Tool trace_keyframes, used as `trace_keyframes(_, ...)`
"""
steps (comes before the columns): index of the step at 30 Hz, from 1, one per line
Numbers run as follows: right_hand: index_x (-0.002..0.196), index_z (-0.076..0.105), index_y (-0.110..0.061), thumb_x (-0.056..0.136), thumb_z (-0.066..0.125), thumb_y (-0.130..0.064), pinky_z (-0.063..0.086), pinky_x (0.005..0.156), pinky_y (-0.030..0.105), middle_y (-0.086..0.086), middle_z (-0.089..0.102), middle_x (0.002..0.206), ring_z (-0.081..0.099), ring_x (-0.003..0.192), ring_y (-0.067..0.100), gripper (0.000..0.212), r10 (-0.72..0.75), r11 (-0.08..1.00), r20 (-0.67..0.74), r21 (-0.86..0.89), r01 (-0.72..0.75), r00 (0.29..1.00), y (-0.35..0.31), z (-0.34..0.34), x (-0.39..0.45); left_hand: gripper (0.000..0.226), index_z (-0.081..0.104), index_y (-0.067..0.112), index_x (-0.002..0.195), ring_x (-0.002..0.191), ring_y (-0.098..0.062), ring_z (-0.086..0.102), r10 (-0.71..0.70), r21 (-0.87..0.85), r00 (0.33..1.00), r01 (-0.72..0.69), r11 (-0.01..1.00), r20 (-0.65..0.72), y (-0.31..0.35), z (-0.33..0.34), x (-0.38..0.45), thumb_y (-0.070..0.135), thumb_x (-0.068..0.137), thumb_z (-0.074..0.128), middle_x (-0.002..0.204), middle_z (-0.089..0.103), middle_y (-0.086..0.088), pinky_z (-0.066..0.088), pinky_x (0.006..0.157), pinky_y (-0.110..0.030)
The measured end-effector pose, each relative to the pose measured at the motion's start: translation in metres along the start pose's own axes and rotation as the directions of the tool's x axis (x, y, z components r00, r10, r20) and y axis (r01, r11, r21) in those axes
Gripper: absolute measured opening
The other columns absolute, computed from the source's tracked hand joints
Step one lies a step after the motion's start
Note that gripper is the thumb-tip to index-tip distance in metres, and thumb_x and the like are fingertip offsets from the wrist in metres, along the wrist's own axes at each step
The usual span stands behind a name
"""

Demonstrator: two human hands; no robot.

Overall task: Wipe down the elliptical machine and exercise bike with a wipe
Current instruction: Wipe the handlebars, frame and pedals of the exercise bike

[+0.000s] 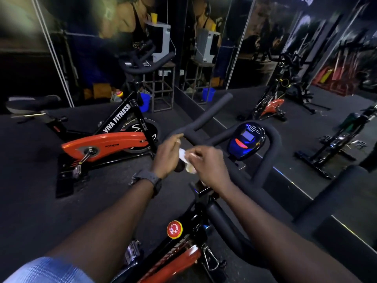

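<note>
A black and orange exercise bike (pixel 265 160) stands right below me, with foam handlebars, a glossy blue console (pixel 245 140) and a red knob (pixel 174 229) on its frame. Both hands meet over the handlebar's middle. My left hand (pixel 169 154), with a watch on its wrist, pinches the top of a small white wipe (pixel 183 155). My right hand (pixel 210 164) curls round the wipe's lower part, which looks crumpled. The wipe is mostly hidden between the fingers. No elliptical machine is plainly in view.
A second orange bike (pixel 106 144) marked VIVA FITNESS stands on the dark floor to the left. A mirror wall runs along the right, reflecting other bikes. A metal stand (pixel 163 86) with a white box and blue buckets sits at the back.
</note>
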State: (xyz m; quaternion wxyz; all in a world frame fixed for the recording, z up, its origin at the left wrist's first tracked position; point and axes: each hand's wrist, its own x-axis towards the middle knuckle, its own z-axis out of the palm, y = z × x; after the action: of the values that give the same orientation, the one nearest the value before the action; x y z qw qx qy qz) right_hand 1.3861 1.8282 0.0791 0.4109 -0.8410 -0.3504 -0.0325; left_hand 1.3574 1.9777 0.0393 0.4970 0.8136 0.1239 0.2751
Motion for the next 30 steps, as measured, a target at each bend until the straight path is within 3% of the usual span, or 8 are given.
trace_keyframes(2,0.084,0.074,-0.011,0.087,0.062,-0.012,0.044,0.065,0.031,0.003,0.073,0.082,0.065,0.074,0.015,0.012,-0.080,0.997,0.066,0.008,0.080,0.995,-0.013,0.016,0.014,0.036,0.062,0.009,0.126,0.121,-0.014,0.055,-0.141,-0.155,0.986,0.127,0.980,-0.088,0.008,-0.004,-0.005,0.024,0.105,0.036,0.129,0.062,-0.004,0.038,0.105,-0.026)
trace_keyframes(5,0.091,0.068,-0.002,0.082,0.056,-0.002,0.046,0.064,0.037,0.018,0.070,0.090,0.065,0.083,0.035,0.016,-0.210,0.949,0.291,-0.168,0.265,0.933,-0.010,0.042,0.022,0.042,0.061,0.008,0.128,0.119,-0.005,0.050,-0.129,-0.116,0.989,0.121,0.986,-0.072,0.018,-0.009,-0.013,0.030,0.106,0.032,0.128,0.059,0.004,0.033,0.100,-0.014)
trace_keyframes(13,0.095,0.065,-0.002,0.089,0.052,-0.011,0.050,0.068,0.039,0.023,0.068,0.096,0.066,0.092,0.042,0.016,-0.054,0.937,0.286,-0.317,0.147,0.957,-0.012,0.057,0.076,0.036,0.059,0.008,0.124,0.114,-0.005,0.045,-0.199,-0.072,0.962,0.189,0.979,-0.188,0.010,-0.012,-0.007,0.026,0.106,0.033,0.121,0.052,0.005,0.025,0.090,-0.002)
trace_keyframes(17,0.074,0.069,-0.004,0.083,0.066,-0.015,0.052,0.069,0.042,0.018,0.068,0.083,0.065,0.082,0.035,0.015,-0.210,0.923,0.359,-0.235,0.306,0.909,-0.002,0.047,0.057,0.053,0.060,0.010,0.129,0.125,-0.015,0.052,-0.310,-0.175,0.930,0.278,0.944,-0.195,-0.003,-0.017,-0.003,0.047,0.100,0.036,0.134,0.058,-0.002,0.034,0.112,-0.033)
trace_keyframes(19,0.078,0.074,-0.006,0.083,0.069,-0.018,0.050,0.076,0.040,0.013,0.066,0.090,0.062,0.088,0.027,0.014,-0.239,0.894,0.419,-0.257,0.367,0.876,-0.003,0.038,0.048,0.070,0.066,0.014,0.118,0.119,-0.020,0.058,-0.328,-0.225,0.919,0.280,0.933,-0.220,-0.007,-0.018,0.001,0.066,0.086,0.031,0.124,0.066,-0.005,0.041,0.108,-0.044)
trace_keyframes(23,0.083,0.074,-0.008,0.085,0.067,-0.016,0.049,0.077,0.038,0.011,0.067,0.092,0.063,0.090,0.027,0.011,-0.252,0.883,0.423,-0.268,0.386,0.870,-0.008,0.037,0.064,0.065,0.069,0.030,0.096,0.110,-0.021,0.063,-0.393,-0.278,0.890,0.327,0.903,-0.231,-0.019,-0.019,0.018,0.078,0.077,0.027,0.110,0.071,-0.002,0.044,0.103,-0.047)
trace_keyframes(26,0.090,0.072,-0.012,0.087,0.064,-0.022,0.052,0.072,0.039,0.009,0.067,0.096,0.064,0.092,0.029,0.013,-0.218,0.892,0.364,-0.303,0.336,0.906,-0.006,0.052,0.086,0.077,0.068,0.016,0.114,0.112,-0.020,0.062,-0.372,-0.292,0.911,0.312,0.904,-0.179,-0.011,-0.022,0.028,0.072,0.087,0.024,0.114,0.070,-0.004,0.043,0.106,-0.043)
trace_keyframes(30,0.087,0.064,-0.014,0.090,0.057,-0.029,0.048,0.067,0.038,0.009,0.062,0.089,0.058,0.086,0.029,0.017,-0.173,0.817,0.253,-0.503,0.282,0.952,0.009,0.075,0.127,0.053,0.066,0.009,0.114,0.119,-0.021,0.056,-0.252,-0.168,0.962,0.233,0.958,-0.102,-0.018,-0.023,0.041,0.040,0.106,0.025,0.122,0.065,-0.007,0.036,0.103,-0.027)
